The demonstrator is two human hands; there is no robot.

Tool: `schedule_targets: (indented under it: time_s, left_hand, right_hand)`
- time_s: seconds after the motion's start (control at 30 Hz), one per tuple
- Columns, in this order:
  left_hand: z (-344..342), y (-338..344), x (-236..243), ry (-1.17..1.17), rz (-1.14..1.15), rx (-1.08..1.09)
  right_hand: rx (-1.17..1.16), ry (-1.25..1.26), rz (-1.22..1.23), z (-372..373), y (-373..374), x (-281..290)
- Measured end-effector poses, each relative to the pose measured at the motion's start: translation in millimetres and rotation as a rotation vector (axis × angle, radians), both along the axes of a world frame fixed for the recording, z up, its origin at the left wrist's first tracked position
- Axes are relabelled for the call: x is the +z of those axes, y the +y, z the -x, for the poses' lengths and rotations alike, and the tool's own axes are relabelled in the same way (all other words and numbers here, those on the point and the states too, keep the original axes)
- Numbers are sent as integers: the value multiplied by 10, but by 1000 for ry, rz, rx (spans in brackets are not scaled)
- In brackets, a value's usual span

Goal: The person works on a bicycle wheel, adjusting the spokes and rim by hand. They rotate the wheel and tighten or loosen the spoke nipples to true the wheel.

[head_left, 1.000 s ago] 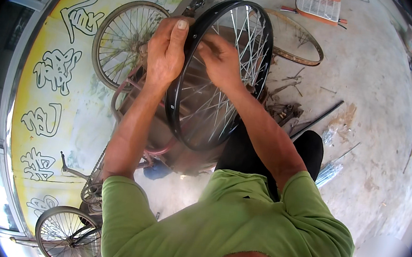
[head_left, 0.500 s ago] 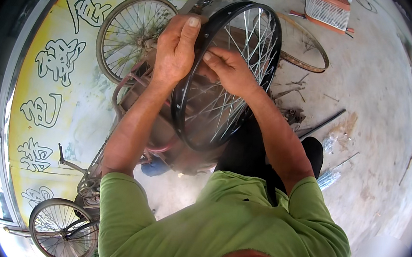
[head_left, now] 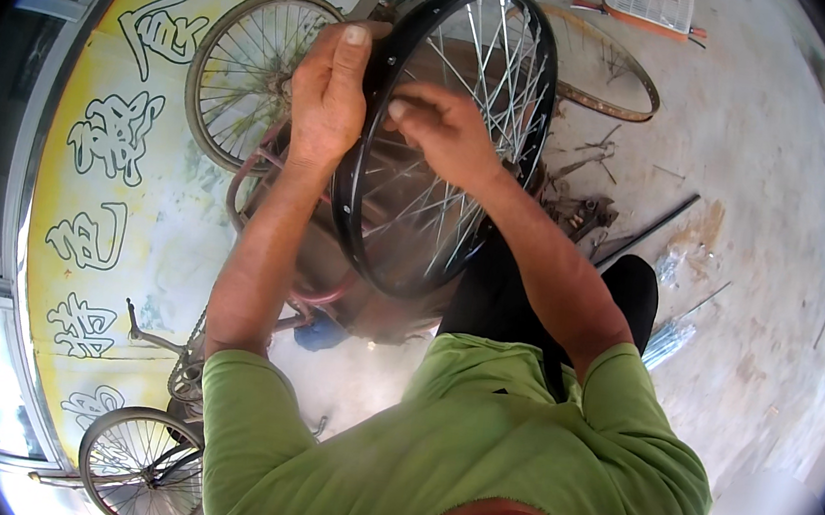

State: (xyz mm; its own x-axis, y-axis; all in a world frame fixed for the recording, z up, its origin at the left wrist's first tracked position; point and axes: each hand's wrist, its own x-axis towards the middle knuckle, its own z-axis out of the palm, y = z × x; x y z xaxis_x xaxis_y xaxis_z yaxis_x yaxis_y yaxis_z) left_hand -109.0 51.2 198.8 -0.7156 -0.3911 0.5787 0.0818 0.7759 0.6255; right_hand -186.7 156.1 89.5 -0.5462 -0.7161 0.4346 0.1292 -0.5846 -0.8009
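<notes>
A black bicycle wheel rim [head_left: 547, 101], laced with shiny spokes [head_left: 500, 51], stands tilted in front of me. My left hand [head_left: 328, 103] is closed round the rim's left side, its thumb up along the outer face. Inside the rim is my right hand [head_left: 450, 141], among the spokes and close to the left inner edge. Its thumb and fingers are bent together near the rim; whatever they pinch is too small to make out. The hub is mostly hidden by the right hand and forearm.
An old bicycle lies left, its larger wheel [head_left: 197, 74] near a yellow lettered panel [head_left: 160, 221], its other wheel [head_left: 89, 465] lower down. A rusty rim [head_left: 640, 100], a white-and-orange basket [head_left: 650, 3], a black rod [head_left: 663, 221] and plastic-wrapped spokes [head_left: 667, 340] lie on the floor.
The wheel and both hands have shifted slightly left in the picture. My right thumb has drawn a little away from the rim's inner edge; the left hand keeps its hold.
</notes>
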Motion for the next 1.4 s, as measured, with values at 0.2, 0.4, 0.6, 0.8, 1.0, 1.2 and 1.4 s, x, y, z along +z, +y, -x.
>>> schedule_targets:
  time_s: [0.2, 0.4, 0.6, 0.8, 1.0, 1.2, 1.4]
  left_hand:
    - [-5, 35, 5, -56, -47, 37]
    - [-1, 21, 12, -43, 3, 31]
    - [13, -6, -6, -37, -21, 17]
    - [37, 52, 43, -52, 15, 63]
    - [22, 62, 25, -53, -11, 47]
    - [57, 11, 24, -85, 40, 45]
    - [86, 36, 33, -81, 8, 29]
  right_hand:
    - [257, -87, -54, 159, 50, 46]
    - [319, 33, -55, 206, 16, 100]
    - [-342, 316, 80, -33, -98, -35]
    - [179, 50, -70, 167, -33, -9]
    - [139, 141, -28, 133, -85, -43]
    - [-67, 180, 71, 69, -56, -37]
    - [198, 21, 19, 183, -63, 28]
